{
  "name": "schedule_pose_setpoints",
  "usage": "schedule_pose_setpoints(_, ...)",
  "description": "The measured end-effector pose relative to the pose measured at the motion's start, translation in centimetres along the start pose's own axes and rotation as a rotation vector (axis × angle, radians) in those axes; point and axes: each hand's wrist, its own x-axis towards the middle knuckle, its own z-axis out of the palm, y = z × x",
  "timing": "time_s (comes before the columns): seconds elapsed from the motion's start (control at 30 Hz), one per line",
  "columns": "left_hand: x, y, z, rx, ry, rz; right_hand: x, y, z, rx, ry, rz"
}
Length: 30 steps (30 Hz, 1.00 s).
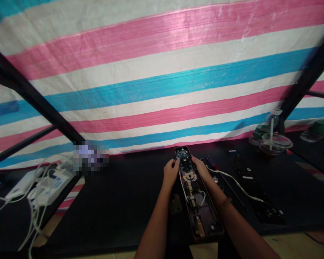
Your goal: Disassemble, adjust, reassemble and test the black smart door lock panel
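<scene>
A long, narrow, open device housing (205,201) lies lengthwise in front of me, its exact kind unclear. Inside its far end sits a dark circuit board (183,154); nearer are a round pale part (190,176), a looped white cable (202,197) and a brass-coloured cylinder (199,226). My left hand (171,172) grips the left rim near the board, fingers curled. On the opposite rim, my right hand (200,167) is closed around the edge; its fingertips are partly hidden. Right of the housing lies a dark panel (252,187) with a white cable (239,185) running to it.
A screwdriver (212,162) and a thin dark rod (233,190) lie right of my right hand. A lidded cup with a straw (275,144) and a bottle (261,131) stand at the back right. White power strips (50,185) with tangled cables lie left. Striped sheeting (162,82) hangs behind.
</scene>
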Motion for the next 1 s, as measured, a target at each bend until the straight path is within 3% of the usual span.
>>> schedule_pose_setpoints(0.3, 0.2, -0.4, 0.1, 0.01, -0.015, -0.005, -0.2, 0.1, 0.0, 0.014, 0.01, -0.002)
schedule_pose_setpoints(0.6, 0.2, 0.3, 0.0, -0.023, -0.008, 0.05, -0.7, -0.2, 0.6, 0.021, 0.076, -0.036)
schedule_pose_setpoints(0.83, -0.4, 0.8, 0.1, -0.015, 0.021, 0.109, -1.7, -0.9, 0.9, 0.033, 0.056, -0.095)
schedule_pose_setpoints(0.93, 0.0, 1.1, -1.1, 0.008, 0.005, 0.129, -2.0, -1.1, 0.9, 0.029, 0.049, -0.11)
schedule_pose_setpoints(1.0, 1.1, 1.3, -3.4, 0.023, 0.014, 0.128, -1.9, -1.0, 0.9, 0.023, 0.046, -0.106)
